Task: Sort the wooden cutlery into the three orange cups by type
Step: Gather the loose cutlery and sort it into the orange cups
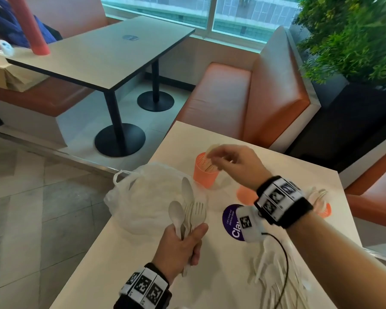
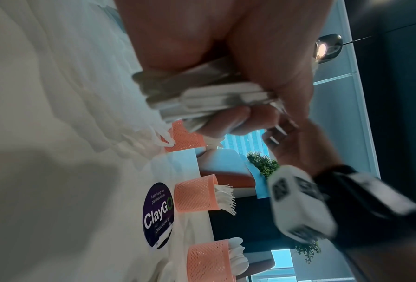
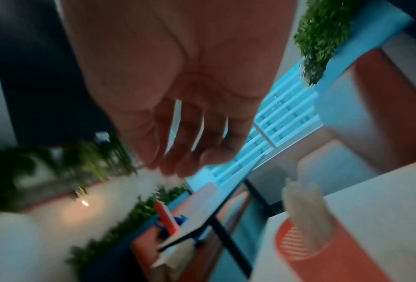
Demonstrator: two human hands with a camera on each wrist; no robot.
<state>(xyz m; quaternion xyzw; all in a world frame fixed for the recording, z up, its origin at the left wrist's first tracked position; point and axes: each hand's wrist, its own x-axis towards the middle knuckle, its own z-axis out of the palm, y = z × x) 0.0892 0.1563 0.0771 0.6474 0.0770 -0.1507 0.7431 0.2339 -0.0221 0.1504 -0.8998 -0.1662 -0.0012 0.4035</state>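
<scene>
My left hand (image 1: pixel 187 237) grips a bundle of pale spoons and forks (image 1: pixel 188 210) above the near left of the white table (image 1: pixel 125 264); in the left wrist view the handles (image 2: pixel 202 95) are clamped in its curled fingers. My right hand (image 1: pixel 214 161) hovers over the far orange cup (image 1: pixel 204 175), its fingers loosely extended. The right wrist view shows nothing between the fingers (image 3: pixel 178 164), and pale flat pieces (image 3: pixel 301 206) stand in that cup (image 3: pixel 298 246). A second cup (image 2: pixel 195 194) holds forks and a third (image 2: pixel 209 261) holds spoons.
A crumpled white plastic bag (image 1: pixel 152 197) lies left of the cups. Loose cutlery (image 1: pixel 274 270) is piled at the near right under my right forearm. A purple round sticker (image 1: pixel 231 221) marks the table's middle. An orange bench (image 1: pixel 243 97) stands beyond the far edge.
</scene>
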